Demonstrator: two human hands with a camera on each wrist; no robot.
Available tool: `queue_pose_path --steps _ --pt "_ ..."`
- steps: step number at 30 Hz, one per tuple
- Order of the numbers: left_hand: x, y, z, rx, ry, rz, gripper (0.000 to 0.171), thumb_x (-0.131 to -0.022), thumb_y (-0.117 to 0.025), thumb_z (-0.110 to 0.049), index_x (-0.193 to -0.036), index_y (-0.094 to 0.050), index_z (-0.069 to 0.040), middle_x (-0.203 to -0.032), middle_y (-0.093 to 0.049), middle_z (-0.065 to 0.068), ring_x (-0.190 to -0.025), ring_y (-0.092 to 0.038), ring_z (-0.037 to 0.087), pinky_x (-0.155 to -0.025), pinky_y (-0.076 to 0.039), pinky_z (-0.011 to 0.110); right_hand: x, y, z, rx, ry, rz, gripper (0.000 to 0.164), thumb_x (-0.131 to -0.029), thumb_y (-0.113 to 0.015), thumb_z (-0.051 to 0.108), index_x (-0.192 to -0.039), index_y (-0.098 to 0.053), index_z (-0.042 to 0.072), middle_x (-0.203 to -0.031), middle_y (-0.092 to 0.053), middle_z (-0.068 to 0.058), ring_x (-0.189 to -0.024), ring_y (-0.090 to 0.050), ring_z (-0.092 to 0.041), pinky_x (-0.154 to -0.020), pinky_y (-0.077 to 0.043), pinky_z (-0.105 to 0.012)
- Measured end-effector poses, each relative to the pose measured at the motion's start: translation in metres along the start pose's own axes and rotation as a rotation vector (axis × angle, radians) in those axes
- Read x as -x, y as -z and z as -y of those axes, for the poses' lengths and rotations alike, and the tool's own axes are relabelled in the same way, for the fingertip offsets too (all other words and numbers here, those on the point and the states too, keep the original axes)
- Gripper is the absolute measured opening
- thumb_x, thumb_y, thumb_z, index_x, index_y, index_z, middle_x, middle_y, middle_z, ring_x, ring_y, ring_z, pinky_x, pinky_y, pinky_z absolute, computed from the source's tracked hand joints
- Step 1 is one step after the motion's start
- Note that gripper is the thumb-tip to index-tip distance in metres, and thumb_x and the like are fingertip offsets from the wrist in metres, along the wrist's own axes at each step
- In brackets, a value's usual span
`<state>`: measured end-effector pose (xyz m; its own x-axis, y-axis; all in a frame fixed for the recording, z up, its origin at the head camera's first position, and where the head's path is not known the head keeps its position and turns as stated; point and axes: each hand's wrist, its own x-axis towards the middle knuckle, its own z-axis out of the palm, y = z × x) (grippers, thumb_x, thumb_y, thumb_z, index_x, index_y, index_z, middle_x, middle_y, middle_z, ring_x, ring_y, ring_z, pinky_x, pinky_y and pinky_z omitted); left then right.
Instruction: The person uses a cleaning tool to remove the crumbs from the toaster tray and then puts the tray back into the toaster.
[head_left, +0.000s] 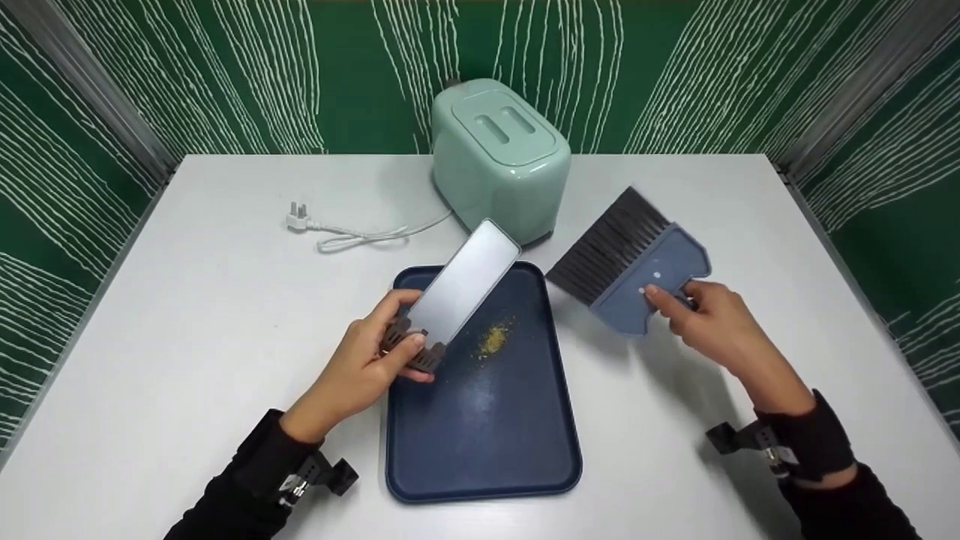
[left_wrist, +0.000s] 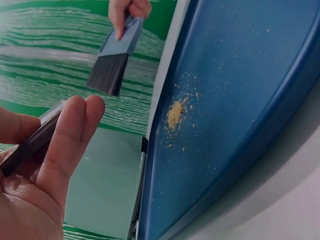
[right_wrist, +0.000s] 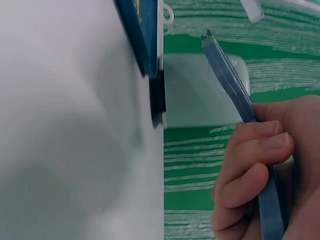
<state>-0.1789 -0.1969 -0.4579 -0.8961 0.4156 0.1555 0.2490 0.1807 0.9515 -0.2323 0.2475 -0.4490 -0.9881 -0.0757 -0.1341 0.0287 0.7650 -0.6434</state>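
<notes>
My left hand [head_left: 367, 360] grips a narrow, pale metal crumb tray [head_left: 469, 277] by its dark slotted end, tilted above the blue serving tray [head_left: 480, 450]. Its thumb lies on top and the other fingers are around and beneath that end. Yellow crumbs [head_left: 493, 341] lie in a small pile on the serving tray, with finer specks scattered around in the left wrist view. To the right, my right hand [head_left: 709, 319] holds a wide blue brush [head_left: 645, 281] by its handle, raised above the table. The brush's dark bristles [head_left: 607, 244] point up and left, apart from both trays.
Behind the serving tray stands a mint-green toaster [head_left: 499, 161]. Its white cord [head_left: 375, 236] and plug [head_left: 298, 217] lie on the white table [head_left: 247, 337] to its left. Green walls [head_left: 345, 75] with white streaks enclose the back and sides.
</notes>
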Motion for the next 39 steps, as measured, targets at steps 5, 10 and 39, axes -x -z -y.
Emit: queue_pose_path --steps 5,10,39 --pt "-0.001 0.0 0.0 0.061 0.035 -0.008 0.049 -0.11 -0.055 -0.004 -0.157 -0.041 -0.003 -0.11 -0.066 0.032 -0.087 -0.08 0.042 -0.073 -0.068 0.042 -0.016 0.012 -0.026 -0.017 -0.046 -0.077 0.057 -0.109 -0.052 0.057 -0.083 -0.058 0.007 -0.069 -0.056 0.001 -0.061 -0.05 -0.016 -0.055 -0.041 -0.03" --pt "-0.001 0.0 0.002 0.082 0.047 -0.012 0.05 -0.11 -0.056 -0.005 -0.157 -0.04 -0.001 -0.108 -0.065 0.033 -0.083 -0.081 0.036 -0.074 -0.068 0.044 -0.034 0.02 -0.052 0.013 -0.131 -0.093 0.069 -0.109 -0.045 0.063 -0.102 -0.064 -0.004 -0.098 -0.065 -0.022 -0.09 -0.06 -0.037 -0.073 -0.05 -0.042" --pt "-0.009 -0.005 -0.003 0.213 0.095 -0.001 0.049 -0.111 -0.053 -0.005 -0.156 -0.035 0.002 -0.106 -0.064 0.032 -0.083 -0.08 0.044 -0.076 -0.067 0.052 -0.063 0.03 -0.092 0.132 -0.241 -0.083 0.067 -0.103 -0.048 0.071 -0.065 -0.041 0.017 -0.058 -0.039 0.005 -0.057 -0.043 -0.018 -0.052 -0.036 -0.032"
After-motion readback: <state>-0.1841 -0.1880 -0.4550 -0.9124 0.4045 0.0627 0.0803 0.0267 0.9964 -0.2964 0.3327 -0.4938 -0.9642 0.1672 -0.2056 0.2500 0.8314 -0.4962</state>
